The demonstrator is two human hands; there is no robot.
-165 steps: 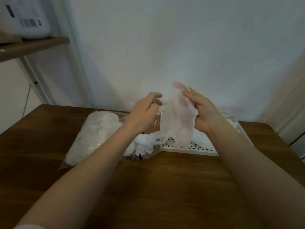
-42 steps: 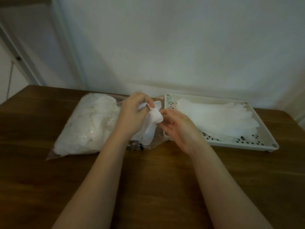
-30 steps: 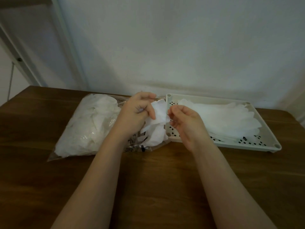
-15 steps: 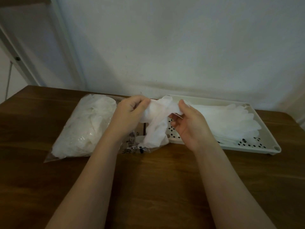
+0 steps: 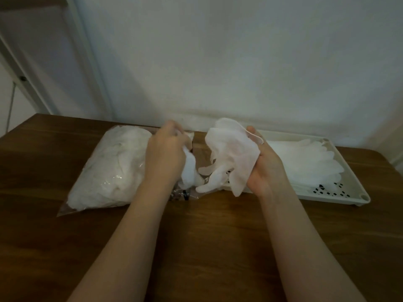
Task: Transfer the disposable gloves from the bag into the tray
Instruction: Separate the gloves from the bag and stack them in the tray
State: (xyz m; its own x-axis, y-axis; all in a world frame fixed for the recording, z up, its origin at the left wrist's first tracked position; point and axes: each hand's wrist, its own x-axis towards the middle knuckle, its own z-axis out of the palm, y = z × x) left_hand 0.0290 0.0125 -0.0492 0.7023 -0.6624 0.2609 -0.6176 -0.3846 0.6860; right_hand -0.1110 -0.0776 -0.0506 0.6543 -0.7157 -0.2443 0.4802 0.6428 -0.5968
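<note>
Head view: 1 loose glove (image 5: 232, 158) is gripped by the right hand (image 5: 265, 162) just left of the tray (image 5: 349, 192); further left, gloves at the bag (image 5: 109, 168) mouth are pinched by the left hand (image 5: 166, 155).

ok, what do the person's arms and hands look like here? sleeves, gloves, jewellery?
Both forearms are bare up to the frame edge, with no sleeves in view. The left hand and right hand are ungloved; no rings, watch or bracelets show on the visible sides.
</note>
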